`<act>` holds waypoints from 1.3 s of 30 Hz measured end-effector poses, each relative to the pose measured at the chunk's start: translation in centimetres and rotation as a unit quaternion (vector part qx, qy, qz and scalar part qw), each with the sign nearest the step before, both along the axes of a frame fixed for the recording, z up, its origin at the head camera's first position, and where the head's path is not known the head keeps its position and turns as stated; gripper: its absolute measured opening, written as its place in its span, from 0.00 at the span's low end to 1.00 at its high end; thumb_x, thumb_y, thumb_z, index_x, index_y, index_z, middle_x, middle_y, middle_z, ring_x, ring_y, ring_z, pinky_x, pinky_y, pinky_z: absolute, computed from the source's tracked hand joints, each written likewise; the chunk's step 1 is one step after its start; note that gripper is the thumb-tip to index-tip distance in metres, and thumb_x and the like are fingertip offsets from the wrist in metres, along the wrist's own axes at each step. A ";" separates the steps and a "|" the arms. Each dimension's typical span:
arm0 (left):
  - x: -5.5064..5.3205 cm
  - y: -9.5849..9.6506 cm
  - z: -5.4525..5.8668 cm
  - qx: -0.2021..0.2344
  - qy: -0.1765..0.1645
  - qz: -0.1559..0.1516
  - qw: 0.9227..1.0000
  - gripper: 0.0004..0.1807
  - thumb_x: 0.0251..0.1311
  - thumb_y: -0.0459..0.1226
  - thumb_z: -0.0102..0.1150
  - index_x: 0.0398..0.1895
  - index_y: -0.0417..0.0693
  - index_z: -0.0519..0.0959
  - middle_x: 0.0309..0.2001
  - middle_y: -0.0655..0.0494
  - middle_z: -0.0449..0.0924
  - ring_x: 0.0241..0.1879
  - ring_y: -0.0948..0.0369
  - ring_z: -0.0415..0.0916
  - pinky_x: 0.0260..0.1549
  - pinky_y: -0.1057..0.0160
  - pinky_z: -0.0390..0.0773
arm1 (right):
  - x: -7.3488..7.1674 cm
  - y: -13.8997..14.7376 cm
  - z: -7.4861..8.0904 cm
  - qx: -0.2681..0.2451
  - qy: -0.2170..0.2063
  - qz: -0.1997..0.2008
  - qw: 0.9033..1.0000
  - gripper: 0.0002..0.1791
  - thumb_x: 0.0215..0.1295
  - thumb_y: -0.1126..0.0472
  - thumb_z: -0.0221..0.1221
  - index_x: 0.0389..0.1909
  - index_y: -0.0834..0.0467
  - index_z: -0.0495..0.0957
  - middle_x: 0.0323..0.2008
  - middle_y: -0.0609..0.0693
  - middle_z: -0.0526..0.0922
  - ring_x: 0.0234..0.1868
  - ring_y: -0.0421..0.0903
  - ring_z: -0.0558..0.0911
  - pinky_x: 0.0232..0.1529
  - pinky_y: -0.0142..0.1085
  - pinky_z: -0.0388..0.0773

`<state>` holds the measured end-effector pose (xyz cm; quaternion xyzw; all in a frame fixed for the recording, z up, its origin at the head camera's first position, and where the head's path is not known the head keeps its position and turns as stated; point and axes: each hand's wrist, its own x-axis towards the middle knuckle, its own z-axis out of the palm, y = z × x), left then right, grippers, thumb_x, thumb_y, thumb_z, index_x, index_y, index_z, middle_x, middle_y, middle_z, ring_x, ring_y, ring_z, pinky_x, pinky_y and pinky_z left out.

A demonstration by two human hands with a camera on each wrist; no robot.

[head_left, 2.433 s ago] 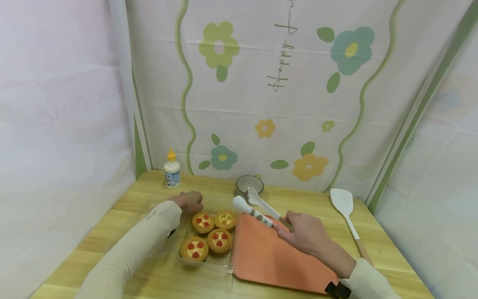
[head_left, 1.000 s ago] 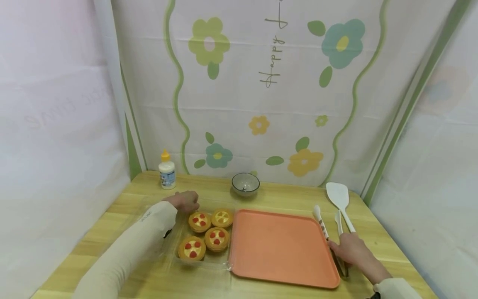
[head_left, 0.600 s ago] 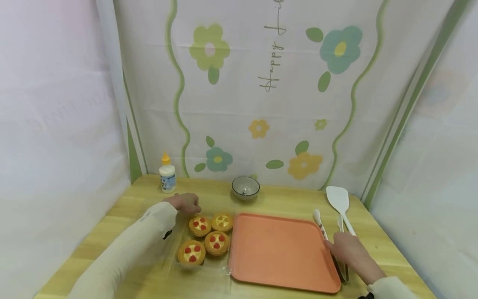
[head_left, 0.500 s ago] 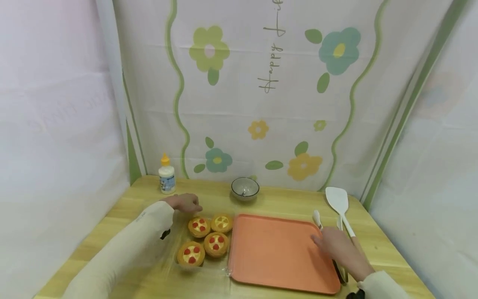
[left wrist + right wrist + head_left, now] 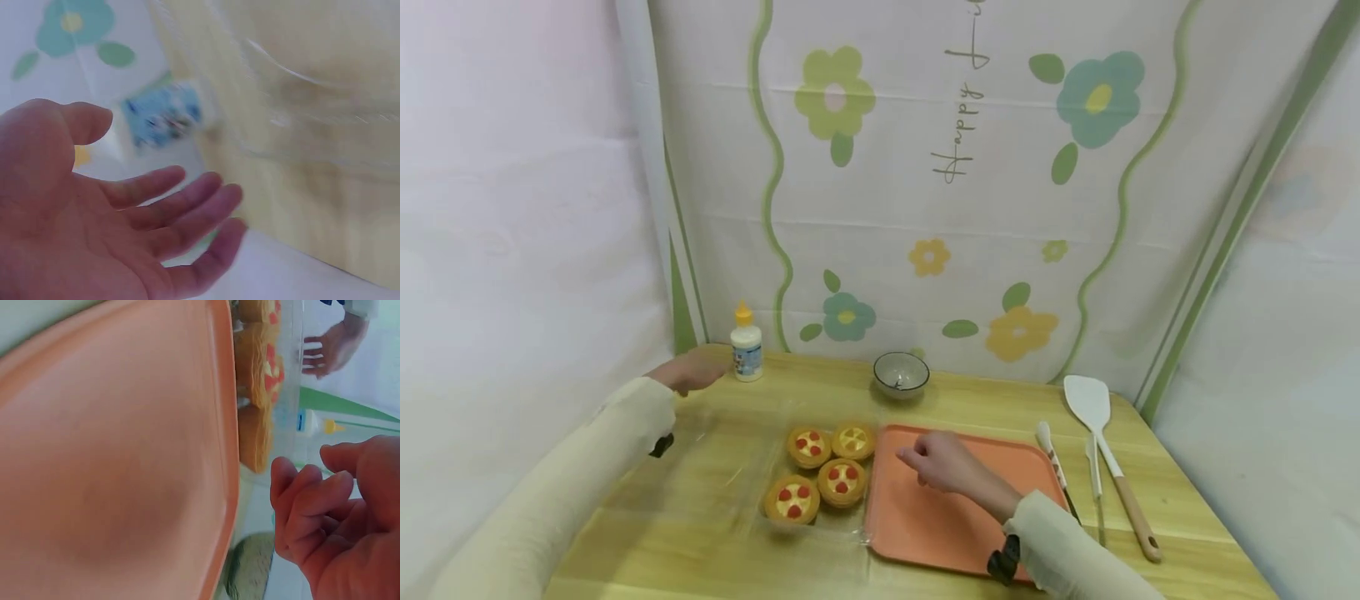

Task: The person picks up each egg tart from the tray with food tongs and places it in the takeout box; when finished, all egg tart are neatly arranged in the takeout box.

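My left hand [image 5: 692, 371] is in the air at the back left, fingers apart and slightly bent, holding nothing. Close by stands a white squeeze bottle [image 5: 747, 354] with a yellow nozzle and blue label, blurred in the left wrist view. Over the orange tray [image 5: 902, 533] hovers my right hand [image 5: 947, 462]; the right wrist view shows its loosely curled fingers [image 5: 319, 500] with nothing in them. Left of the tray, a transparent plastic box [image 5: 816, 531] holds several small tarts [image 5: 842, 483] topped with red or yellow pieces. White spotted tongs [image 5: 1051, 450] lie spread along the tray's right side.
A white spatula [image 5: 1087, 404] with a wooden handle lies right of the tongs. At the back stands a small dark-rimmed glass bowl [image 5: 901, 375]. Transparent plastic [image 5: 700, 479] also spreads left of the tarts. Printed white cloth [image 5: 887, 200] encloses the wooden table.
My right hand put the tongs down right of the tray, released them and moved left over the tray. My left hand left the back of the tart box and moved left, near the bottle.
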<state>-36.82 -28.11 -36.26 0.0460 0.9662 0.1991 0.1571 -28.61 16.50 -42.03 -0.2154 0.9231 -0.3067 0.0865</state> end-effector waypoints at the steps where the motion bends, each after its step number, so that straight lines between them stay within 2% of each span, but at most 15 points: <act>1: 0.2 -0.6 -0.5 0.002 -0.014 0.011 1.000 0.35 0.75 0.48 0.35 0.61 0.16 0.59 0.54 0.20 0.69 0.49 0.34 0.75 0.46 0.45 0.78 | -0.1 -0.4 -0.2 -0.005 0.002 0.006 1.000 0.26 0.73 0.46 0.52 0.19 0.58 0.79 0.14 0.53 0.80 0.10 0.40 0.69 0.14 0.35 0.68; 4: 1.0 -1.8 -2.1 0.018 -0.047 0.043 0.998 0.37 0.74 0.48 0.37 0.58 0.13 0.57 0.42 0.28 0.74 0.36 0.46 0.79 0.36 0.53 0.81 | 0.0 -1.3 -0.7 -0.017 0.003 0.026 1.000 0.24 0.73 0.48 0.53 0.21 0.58 0.82 0.14 0.52 0.80 0.11 0.40 0.71 0.16 0.34 0.68; 6: 1.5 -2.3 -2.9 0.022 -0.062 0.050 0.997 0.38 0.74 0.50 0.37 0.57 0.13 0.57 0.36 0.35 0.75 0.29 0.52 0.79 0.32 0.57 0.80 | 0.2 -1.9 -1.0 -0.024 0.003 0.034 0.999 0.24 0.72 0.48 0.53 0.21 0.57 0.82 0.14 0.51 0.80 0.12 0.39 0.72 0.17 0.33 0.68; 9: 1.9 -2.5 -3.9 0.026 -0.076 0.045 0.996 0.40 0.73 0.54 0.36 0.46 0.15 0.70 0.24 0.45 0.76 0.20 0.60 0.74 0.26 0.61 0.78 | 0.6 -2.6 -1.2 -0.028 0.013 0.042 0.999 0.23 0.72 0.49 0.54 0.19 0.56 0.82 0.12 0.47 0.79 0.13 0.38 0.72 0.17 0.31 0.67; 11: 2.0 -2.6 -4.2 0.026 -0.079 0.034 0.996 0.41 0.73 0.57 0.34 0.33 0.23 0.77 0.17 0.52 0.73 0.16 0.63 0.69 0.24 0.63 0.76 | 0.8 -2.9 -1.2 -0.032 0.019 0.046 0.998 0.23 0.72 0.50 0.54 0.18 0.55 0.82 0.11 0.46 0.79 0.13 0.37 0.72 0.17 0.30 0.66; 13: 2.0 -2.6 -4.6 0.030 -0.083 0.029 0.996 0.41 0.72 0.60 0.32 0.20 0.35 0.79 0.12 0.57 0.70 0.14 0.65 0.65 0.22 0.64 0.73 | 0.9 -3.1 -1.3 -0.032 0.026 0.050 0.998 0.23 0.72 0.52 0.54 0.17 0.54 0.81 0.11 0.45 0.78 0.12 0.37 0.72 0.17 0.30 0.66; 16: 2.2 -3.0 -4.7 0.054 -0.104 0.028 0.993 0.41 0.71 0.63 0.27 0.14 0.45 0.75 0.12 0.59 0.68 0.14 0.65 0.62 0.23 0.63 0.72 | 1.0 -3.4 -1.4 -0.034 0.030 0.052 0.998 0.22 0.73 0.54 0.53 0.17 0.54 0.81 0.11 0.46 0.79 0.13 0.37 0.73 0.17 0.30 0.66; 18: 2.5 -3.4 -4.6 0.073 -0.119 0.027 0.990 0.42 0.71 0.64 0.25 0.15 0.44 0.73 0.13 0.59 0.68 0.15 0.65 0.60 0.22 0.63 0.70 | 1.1 -3.5 -1.4 -0.037 0.031 0.052 0.998 0.22 0.73 0.55 0.53 0.17 0.54 0.81 0.11 0.48 0.79 0.13 0.37 0.73 0.17 0.29 0.66; 19: 2.6 -3.6 -4.4 0.084 -0.126 0.026 0.988 0.43 0.71 0.65 0.24 0.20 0.41 0.74 0.13 0.59 0.68 0.15 0.65 0.60 0.22 0.64 0.69 | 1.2 -3.5 -1.4 -0.039 0.030 0.052 0.997 0.22 0.73 0.55 0.53 0.17 0.55 0.81 0.12 0.48 0.79 0.13 0.38 0.74 0.17 0.29 0.66; 21: 3.0 -4.1 -3.8 0.104 -0.140 0.017 0.985 0.46 0.71 0.64 0.22 0.35 0.30 0.76 0.14 0.59 0.69 0.16 0.65 0.61 0.22 0.65 0.67 | 1.3 -3.5 -1.4 -0.044 0.029 0.054 0.997 0.22 0.73 0.56 0.53 0.17 0.55 0.80 0.12 0.49 0.79 0.13 0.38 0.74 0.17 0.29 0.66; 25: 3.7 -5.1 -2.2 0.150 -0.128 0.009 0.980 0.46 0.72 0.62 0.26 0.61 0.21 0.61 0.19 0.54 0.79 0.20 0.63 0.73 0.25 0.63 0.73 | 1.3 -3.4 -1.3 -0.040 0.029 0.052 0.997 0.22 0.73 0.55 0.53 0.17 0.54 0.80 0.11 0.47 0.79 0.13 0.38 0.75 0.17 0.30 0.66; 28: 3.9 -5.7 -0.5 0.190 -0.106 0.008 0.976 0.41 0.73 0.59 0.30 0.61 0.25 0.61 0.28 0.48 0.83 0.28 0.57 0.80 0.30 0.59 0.77 | 1.3 -3.2 -1.2 -0.032 0.032 0.045 0.998 0.22 0.73 0.54 0.53 0.18 0.53 0.80 0.11 0.44 0.78 0.13 0.37 0.74 0.17 0.30 0.66; 31: 4.1 -6.1 1.9 0.222 -0.093 -0.014 0.971 0.34 0.75 0.56 0.31 0.59 0.30 0.63 0.34 0.45 0.84 0.34 0.54 0.82 0.34 0.57 0.78 | 1.3 -3.4 -1.1 -0.032 0.033 0.044 0.998 0.22 0.73 0.55 0.53 0.17 0.53 0.80 0.11 0.45 0.78 0.13 0.36 0.73 0.17 0.29 0.65; 36: 4.9 -6.0 6.3 0.227 -0.049 -0.105 0.967 0.29 0.78 0.48 0.32 0.64 0.28 0.62 0.45 0.44 0.82 0.45 0.54 0.80 0.45 0.55 0.78 | 1.6 -3.8 -1.1 -0.041 0.029 0.043 0.998 0.21 0.72 0.56 0.54 0.17 0.55 0.80 0.12 0.49 0.79 0.13 0.36 0.73 0.17 0.30 0.66; 39: 5.3 -3.9 7.8 0.229 0.025 -0.156 0.961 0.25 0.77 0.42 0.37 0.64 0.30 0.66 0.48 0.43 0.82 0.46 0.59 0.81 0.44 0.57 0.79 | 1.7 -3.6 -1.1 -0.039 0.026 0.036 0.998 0.22 0.73 0.55 0.54 0.17 0.55 0.80 0.12 0.48 0.79 0.13 0.37 0.73 0.17 0.30 0.66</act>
